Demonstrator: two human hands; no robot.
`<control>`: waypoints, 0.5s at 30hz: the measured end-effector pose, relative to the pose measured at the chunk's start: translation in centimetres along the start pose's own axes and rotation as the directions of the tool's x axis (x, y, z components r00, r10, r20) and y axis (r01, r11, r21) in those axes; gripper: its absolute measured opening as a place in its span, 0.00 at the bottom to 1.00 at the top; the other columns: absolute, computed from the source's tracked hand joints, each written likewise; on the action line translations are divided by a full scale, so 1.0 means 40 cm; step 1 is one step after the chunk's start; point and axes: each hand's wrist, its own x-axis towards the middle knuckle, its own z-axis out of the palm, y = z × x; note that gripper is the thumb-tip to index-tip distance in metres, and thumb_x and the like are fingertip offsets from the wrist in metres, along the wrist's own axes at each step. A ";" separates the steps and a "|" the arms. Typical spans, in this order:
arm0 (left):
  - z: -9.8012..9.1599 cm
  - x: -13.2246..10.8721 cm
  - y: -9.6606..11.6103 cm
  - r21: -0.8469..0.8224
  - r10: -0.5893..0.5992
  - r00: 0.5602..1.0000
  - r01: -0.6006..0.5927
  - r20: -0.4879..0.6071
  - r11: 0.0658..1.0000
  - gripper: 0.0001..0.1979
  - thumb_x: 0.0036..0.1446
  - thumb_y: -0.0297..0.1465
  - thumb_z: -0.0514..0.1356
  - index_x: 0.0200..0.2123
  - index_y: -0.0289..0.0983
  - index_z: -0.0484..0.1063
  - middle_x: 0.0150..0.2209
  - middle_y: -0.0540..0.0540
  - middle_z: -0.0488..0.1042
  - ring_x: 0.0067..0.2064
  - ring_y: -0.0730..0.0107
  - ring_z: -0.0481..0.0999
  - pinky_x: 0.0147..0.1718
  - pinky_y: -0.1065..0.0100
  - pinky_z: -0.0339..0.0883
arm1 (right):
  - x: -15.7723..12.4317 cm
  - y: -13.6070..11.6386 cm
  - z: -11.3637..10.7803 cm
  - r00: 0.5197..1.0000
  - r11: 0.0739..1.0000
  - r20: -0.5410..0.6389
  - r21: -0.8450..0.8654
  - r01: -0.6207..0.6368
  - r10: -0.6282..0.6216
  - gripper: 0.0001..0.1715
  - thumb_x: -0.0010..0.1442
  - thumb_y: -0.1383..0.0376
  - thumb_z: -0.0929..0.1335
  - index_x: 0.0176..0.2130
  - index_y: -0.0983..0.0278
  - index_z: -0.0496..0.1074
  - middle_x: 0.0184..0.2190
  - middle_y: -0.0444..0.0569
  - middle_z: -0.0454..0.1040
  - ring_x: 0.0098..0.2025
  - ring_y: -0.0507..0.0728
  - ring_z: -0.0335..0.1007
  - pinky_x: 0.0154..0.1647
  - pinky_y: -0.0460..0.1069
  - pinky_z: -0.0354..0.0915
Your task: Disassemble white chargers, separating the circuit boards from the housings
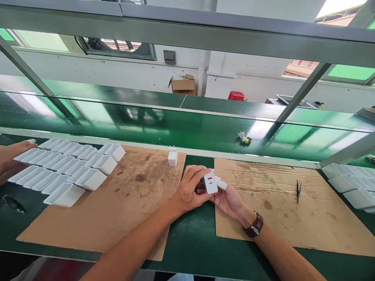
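A white wall charger (210,184) with a red port and a dark slot in its face is held up between my two hands. My left hand (190,188) is closed on its left side, thumb below and fingers above. My right hand (230,200) grips it from the right and behind; white covers appear to sit on its fingers, and part of the grip is hidden. Another white charger (172,157) stands with its prongs up on the left cardboard sheet (125,218), beyond my left hand.
Rows of open white plastic housings (66,194) lie at left, near another person's hand (13,156). Tweezers (298,191) rest on the right cardboard (263,218). More white housings (359,198) are far right. Small electronic parts (244,138) lie on the green conveyor (187,125).
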 end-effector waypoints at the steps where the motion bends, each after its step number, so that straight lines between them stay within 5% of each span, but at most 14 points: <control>1: 0.000 0.000 0.000 -0.001 -0.004 1.000 0.004 0.002 1.000 0.30 0.54 0.28 0.69 0.59 0.41 0.67 0.50 0.40 0.76 0.50 0.55 0.77 0.50 0.55 0.74 | 0.000 0.000 0.000 1.000 1.000 0.003 -0.003 0.003 -0.003 0.20 0.64 0.56 0.72 0.51 0.63 0.77 0.41 0.52 0.84 0.46 0.62 0.81 0.53 0.58 0.74; 11: 0.000 -0.005 -0.008 0.009 -0.006 1.000 0.006 0.027 1.000 0.28 0.56 0.30 0.68 0.59 0.41 0.67 0.50 0.40 0.76 0.52 0.53 0.76 0.50 0.55 0.73 | 0.002 0.005 -0.003 0.999 0.997 -0.007 -0.064 0.050 -0.050 0.21 0.63 0.55 0.73 0.52 0.62 0.77 0.44 0.52 0.82 0.48 0.62 0.80 0.52 0.59 0.74; 15: -0.002 -0.005 -0.018 0.006 -0.077 0.996 0.077 0.045 0.997 0.25 0.55 0.28 0.68 0.55 0.40 0.67 0.48 0.42 0.77 0.50 0.56 0.76 0.49 0.55 0.73 | 0.007 0.015 -0.004 0.969 0.954 -0.092 -0.218 0.204 -0.228 0.21 0.62 0.52 0.73 0.50 0.60 0.79 0.47 0.51 0.81 0.47 0.62 0.77 0.52 0.59 0.74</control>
